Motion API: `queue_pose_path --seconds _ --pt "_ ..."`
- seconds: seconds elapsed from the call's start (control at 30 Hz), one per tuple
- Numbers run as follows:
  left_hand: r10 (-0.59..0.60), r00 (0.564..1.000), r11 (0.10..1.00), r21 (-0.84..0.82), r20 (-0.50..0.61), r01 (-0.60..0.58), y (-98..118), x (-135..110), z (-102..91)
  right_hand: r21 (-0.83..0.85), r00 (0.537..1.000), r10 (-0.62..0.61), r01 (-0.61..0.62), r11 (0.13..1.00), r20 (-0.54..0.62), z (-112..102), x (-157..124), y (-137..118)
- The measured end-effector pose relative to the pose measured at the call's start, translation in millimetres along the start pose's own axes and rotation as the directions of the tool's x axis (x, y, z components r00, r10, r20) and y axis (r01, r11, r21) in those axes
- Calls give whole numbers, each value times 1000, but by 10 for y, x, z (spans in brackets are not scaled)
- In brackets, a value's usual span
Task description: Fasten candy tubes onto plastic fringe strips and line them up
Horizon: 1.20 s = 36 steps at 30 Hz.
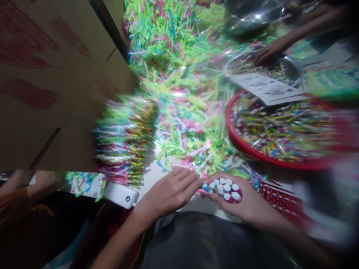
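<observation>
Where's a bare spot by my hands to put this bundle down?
A pale patch shows between the shredded plastic strips and the left hand. Another lies between the right hand and the dark cloth. Crowded: the strips and the red basin.

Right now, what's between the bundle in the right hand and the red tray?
In the head view, loose green, pink and blue shredded strips lie across that stretch, from the white-capped bundle in the right hand to the rim of the red tray.

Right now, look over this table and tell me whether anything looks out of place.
A printed paper sheet lies across the rims of the red basin and the steel bowl, looking misplaced. Loose green and pink plastic strips also sprawl outside any container.
</observation>
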<state>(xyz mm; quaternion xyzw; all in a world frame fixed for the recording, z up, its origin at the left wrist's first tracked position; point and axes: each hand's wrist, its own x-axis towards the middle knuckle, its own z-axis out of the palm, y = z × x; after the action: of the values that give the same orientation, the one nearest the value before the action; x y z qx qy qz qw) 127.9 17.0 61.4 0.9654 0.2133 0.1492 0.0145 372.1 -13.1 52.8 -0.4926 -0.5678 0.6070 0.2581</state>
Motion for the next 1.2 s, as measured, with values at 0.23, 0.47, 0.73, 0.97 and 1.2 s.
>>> queue_pose_path --seconds 0.23,0.47,0.73,0.97,1.2 --pt "-50 997 999 -9 -55 49 -11 -284 168 112 949 273 -292 950 157 -1 51 91" --pt "-612 782 750 229 -115 620 -258 -1524 234 126 963 266 -261 957 -28 208 44 407" --pt "-821 521 458 273 -236 846 -531 -2269 204 40 971 236 -235 971 -41 292 96 385" --pt "-859 462 429 181 -223 885 -709 -2306 337 45 963 269 -270 962 25 281 100 394" --pt "-871 398 385 102 -290 917 -568 -2244 236 216 955 297 -288 933 -12 344 69 375"
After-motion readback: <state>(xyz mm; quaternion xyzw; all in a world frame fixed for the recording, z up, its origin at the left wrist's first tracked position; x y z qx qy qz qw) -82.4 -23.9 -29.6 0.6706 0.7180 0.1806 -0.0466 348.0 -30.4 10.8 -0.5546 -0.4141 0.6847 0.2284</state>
